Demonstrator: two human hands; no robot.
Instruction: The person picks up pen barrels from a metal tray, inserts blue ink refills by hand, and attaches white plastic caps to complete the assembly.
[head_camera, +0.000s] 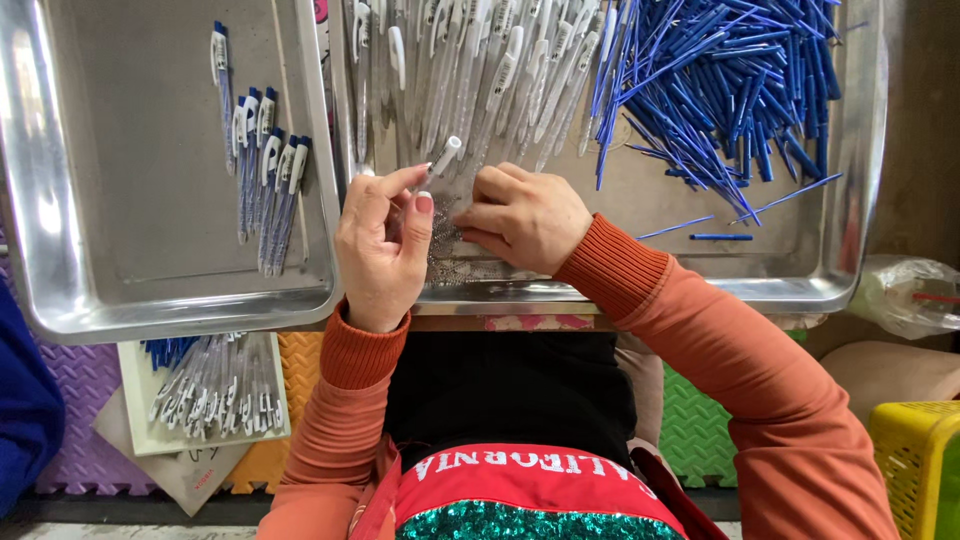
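Steel trays of pen parts, with one clear pen barrel mid-assembly between two hands.

Pinched between thumb and forefinger of the left hand (382, 250), a clear plastic pen barrel with a white tip (441, 160) points up over the near edge of the large steel tray (850, 200); the right hand (522, 215) is curled shut beside it, probably around small springs, though its grip is hidden. Loose blue ink refills (720, 90) pile at the tray's far right corner, empty clear barrels (480, 70) along its far edge. Finished blue-and-white pens (265, 170) lie in the smaller steel tray (60, 200) on the left. Fitting the barrel seems the step in hand; the next move calls for a steady, aligned insertion.
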